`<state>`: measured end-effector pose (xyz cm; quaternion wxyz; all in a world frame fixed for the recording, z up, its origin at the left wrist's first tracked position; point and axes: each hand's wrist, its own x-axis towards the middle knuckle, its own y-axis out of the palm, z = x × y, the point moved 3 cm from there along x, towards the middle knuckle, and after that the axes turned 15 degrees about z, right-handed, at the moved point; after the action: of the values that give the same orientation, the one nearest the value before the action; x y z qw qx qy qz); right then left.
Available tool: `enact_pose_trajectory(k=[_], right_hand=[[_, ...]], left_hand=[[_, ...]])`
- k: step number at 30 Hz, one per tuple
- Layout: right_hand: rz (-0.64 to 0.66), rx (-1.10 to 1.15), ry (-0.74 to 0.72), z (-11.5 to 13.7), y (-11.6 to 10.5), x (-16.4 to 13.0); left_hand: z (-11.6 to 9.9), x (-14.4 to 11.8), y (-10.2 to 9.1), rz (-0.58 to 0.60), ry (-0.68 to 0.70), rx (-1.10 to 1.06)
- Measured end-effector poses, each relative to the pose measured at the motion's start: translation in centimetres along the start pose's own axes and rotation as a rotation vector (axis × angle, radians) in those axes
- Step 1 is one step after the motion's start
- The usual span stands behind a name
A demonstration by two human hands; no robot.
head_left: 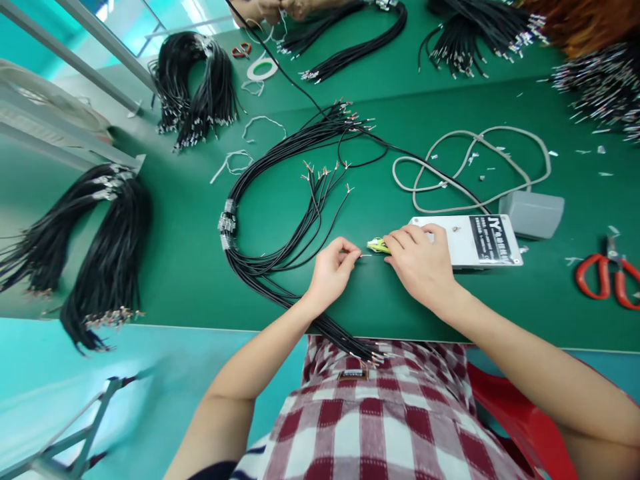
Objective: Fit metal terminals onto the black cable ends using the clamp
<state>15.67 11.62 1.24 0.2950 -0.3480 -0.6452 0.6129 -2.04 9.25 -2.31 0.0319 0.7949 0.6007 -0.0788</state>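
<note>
My left hand (pixel 333 270) pinches the end of a thin black wire (pixel 305 230) near the front of the green table (pixel 350 193). My right hand (pixel 417 260) holds a small yellow-green tool (pixel 377 246) at the left end of a white box-shaped device (pixel 475 240), with its tip pointing toward the wire end. The wire belongs to a looped bundle of black wires (pixel 280 157) bound with clips (pixel 227 223); the bundle's tail hangs over the table edge onto my lap.
A grey foot pedal (pixel 533 213) with a coiled grey cable (pixel 465 163) lies behind the device. Red scissors (pixel 607 280) are at the right. More black wire bundles lie at the left (pixel 100 247), back left (pixel 197 87) and back. Another person's hands (pixel 277 10) work at the far edge.
</note>
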Motion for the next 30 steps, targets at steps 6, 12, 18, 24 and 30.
enact_pose_trajectory(k=[6,12,18,24,30], right_hand=[[0.021,0.044,-0.015,-0.4,0.2,1.4],[-0.036,0.16,-0.033,-0.7,0.2,1.8],[0.008,0.196,0.003,-0.5,-0.4,1.8],[-0.17,0.259,0.07,-2.6,-1.6,-3.5],[-0.436,0.252,0.205,-2.7,1.4,-9.8]], left_hand=[[0.1,1.7,-0.2,-0.013,0.013,0.019],[0.5,2.8,0.0,-0.033,0.005,0.1],[0.7,3.1,0.1,-0.027,-0.008,0.125],[0.8,3.0,0.0,-0.016,-0.015,0.126],[0.7,3.0,0.0,-0.025,-0.02,0.118]])
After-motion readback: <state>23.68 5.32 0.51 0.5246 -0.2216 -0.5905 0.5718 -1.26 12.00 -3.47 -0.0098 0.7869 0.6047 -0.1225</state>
